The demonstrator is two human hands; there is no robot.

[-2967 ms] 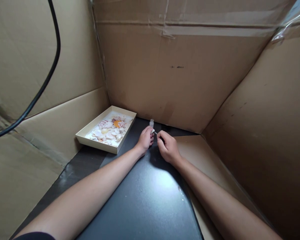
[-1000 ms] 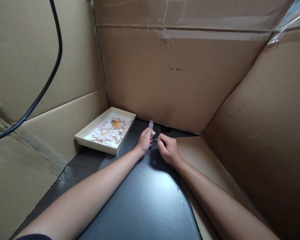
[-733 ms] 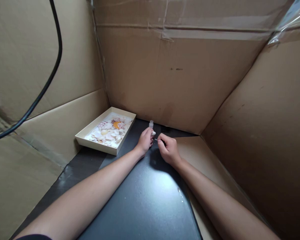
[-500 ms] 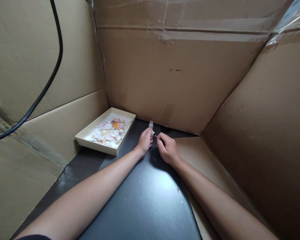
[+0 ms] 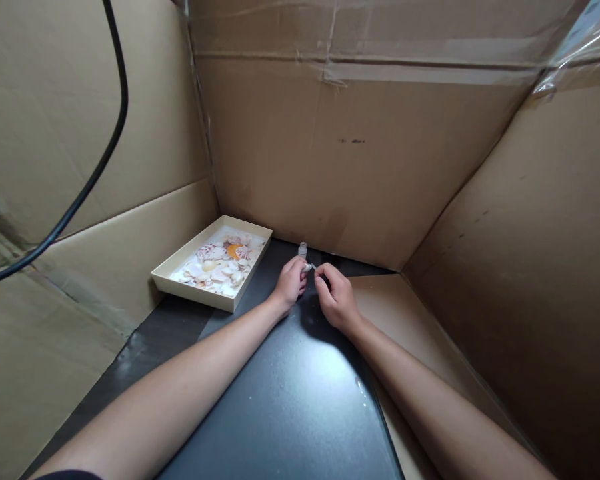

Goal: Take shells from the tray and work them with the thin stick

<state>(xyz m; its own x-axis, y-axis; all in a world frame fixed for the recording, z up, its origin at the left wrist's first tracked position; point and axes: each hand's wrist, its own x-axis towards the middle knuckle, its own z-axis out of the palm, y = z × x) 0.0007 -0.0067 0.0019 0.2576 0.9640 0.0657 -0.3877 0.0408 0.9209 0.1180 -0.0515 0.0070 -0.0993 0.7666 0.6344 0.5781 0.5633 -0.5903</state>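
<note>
Over the dark table [image 5: 280, 407], the right hand [image 5: 337, 297] pinches a thin stick [image 5: 315, 267] that pokes out left past its fingers. The left hand [image 5: 291, 280] curls tight around a small white thing [image 5: 307, 268], which peeks out right by the stick. A little clear bottle [image 5: 303, 250] stands just beyond.

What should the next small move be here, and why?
Probably the right hand should ease the stick gently along the white piece: the left hand grips that piece, and the stick points at it. Contact is too small to tell.
</note>
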